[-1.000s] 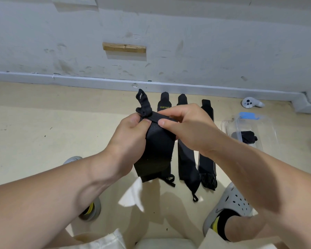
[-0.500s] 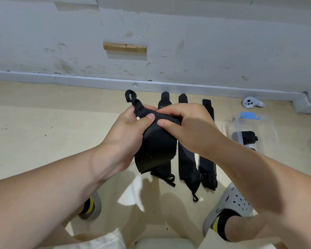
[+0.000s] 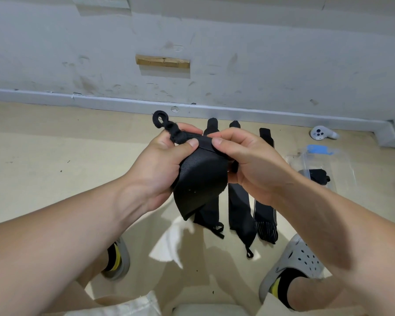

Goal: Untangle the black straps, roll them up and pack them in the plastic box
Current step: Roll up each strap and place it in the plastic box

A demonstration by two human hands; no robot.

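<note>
Beige floor | left hand, right hand pinch black strap

Left forearm: bare, enters from the lower left corner and rises toward centre; wrist bent slightly inward.
Left hand: raised at mid-frame, back toward the camera, fingers curled round the strap; thumb pressed flat on its upper edge, pointing right.
Right forearm: bare, enters from the lower right corner and rises toward centre.
Right hand: level with the left, fingers curled over the strap's right side; thumb on the upper edge, pointing left.
Thumb tips: near each other, not touching.
</note>
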